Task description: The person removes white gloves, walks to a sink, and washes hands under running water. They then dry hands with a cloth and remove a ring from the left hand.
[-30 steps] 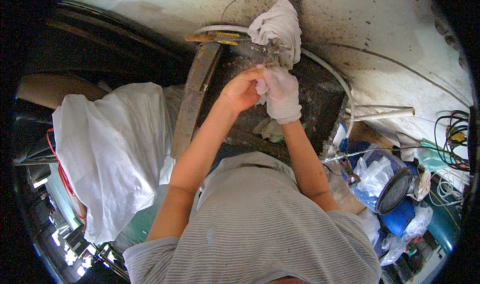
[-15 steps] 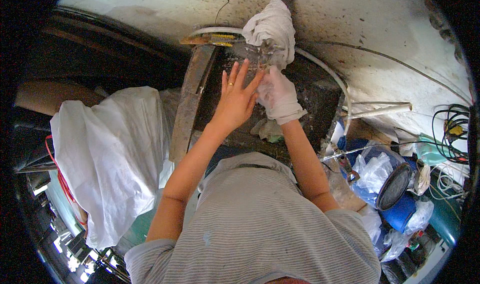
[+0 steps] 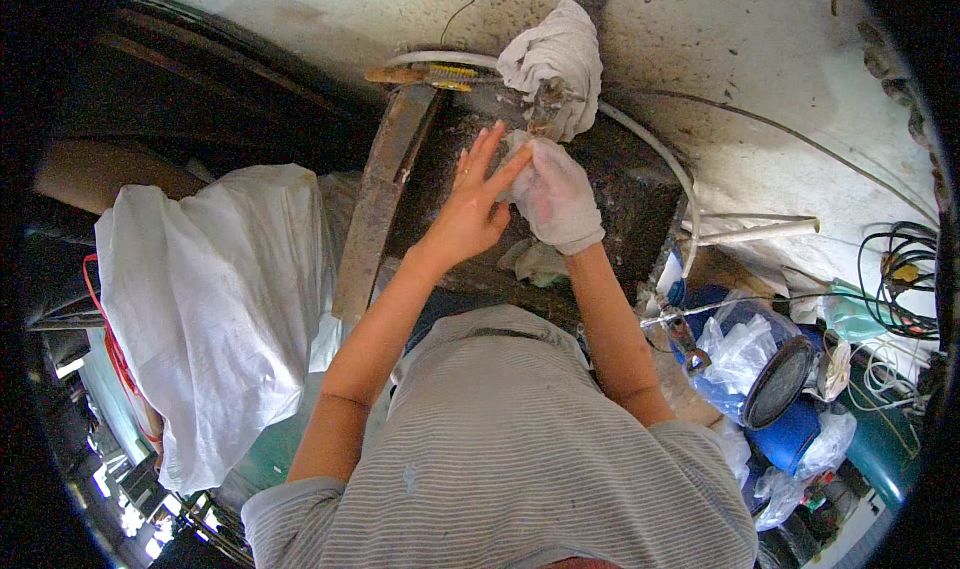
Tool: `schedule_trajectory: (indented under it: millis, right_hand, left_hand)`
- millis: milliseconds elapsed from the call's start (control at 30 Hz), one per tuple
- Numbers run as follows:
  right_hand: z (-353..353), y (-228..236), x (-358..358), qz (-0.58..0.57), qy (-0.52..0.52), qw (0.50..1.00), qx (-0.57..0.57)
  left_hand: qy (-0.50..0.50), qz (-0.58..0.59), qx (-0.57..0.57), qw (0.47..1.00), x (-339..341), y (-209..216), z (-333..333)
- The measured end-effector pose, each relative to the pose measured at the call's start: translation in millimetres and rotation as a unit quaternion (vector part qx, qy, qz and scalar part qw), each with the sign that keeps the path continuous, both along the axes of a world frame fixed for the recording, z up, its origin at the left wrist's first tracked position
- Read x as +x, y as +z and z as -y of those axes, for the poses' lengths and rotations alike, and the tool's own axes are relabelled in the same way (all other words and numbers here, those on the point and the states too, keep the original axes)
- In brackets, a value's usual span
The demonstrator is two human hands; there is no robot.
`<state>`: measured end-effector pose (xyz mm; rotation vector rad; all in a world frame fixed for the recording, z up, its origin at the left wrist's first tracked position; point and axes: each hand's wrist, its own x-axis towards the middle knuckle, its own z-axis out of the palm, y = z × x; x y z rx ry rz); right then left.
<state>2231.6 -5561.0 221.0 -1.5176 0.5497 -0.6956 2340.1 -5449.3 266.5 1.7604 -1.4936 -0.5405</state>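
Note:
My bare left hand [image 3: 472, 201] reaches over a dark, dirty basin [image 3: 635, 184]. Its fingers stretch out, a ring on one, and the index fingertip touches the white glove [image 3: 570, 219] on the other hand. Inside that glove, my right hand [image 3: 550, 191] is closed; whatever its fingers may hold is hidden. Just beyond both hands is a metal tap [image 3: 550, 99], partly wrapped in a bunched white cloth [image 3: 560, 54]. A crumpled pale cloth [image 3: 537, 262] lies in the basin's near part.
A brush with yellow bristles [image 3: 450, 77] lies on the basin's far left corner. A white sheet [image 3: 215, 309] drapes a bulky shape at left. A pale hose [image 3: 660, 149] curves round the back. Blue containers [image 3: 785, 434] and plastic bags [image 3: 740, 349] crowd the right.
My left fingers have drawn closer together and lie against the gloved right hand. The whole view has shifted slightly.

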Motion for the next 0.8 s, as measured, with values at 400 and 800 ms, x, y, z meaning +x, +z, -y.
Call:
schedule_trajectory:
  millis: [400, 800]
  right_hand:
    - [-1, 23, -4, 0.278, 0.106, 0.845, 0.444]
    - [-6, 8, -8, 0.221, 0.026, 0.895, 0.387]
  left_hand:
    - [-0.011, 0.045, -0.014, 0.999, -10, 3, 12]
    - [-0.002, 0.183, -0.007, 0.983, -5, 22, 14]
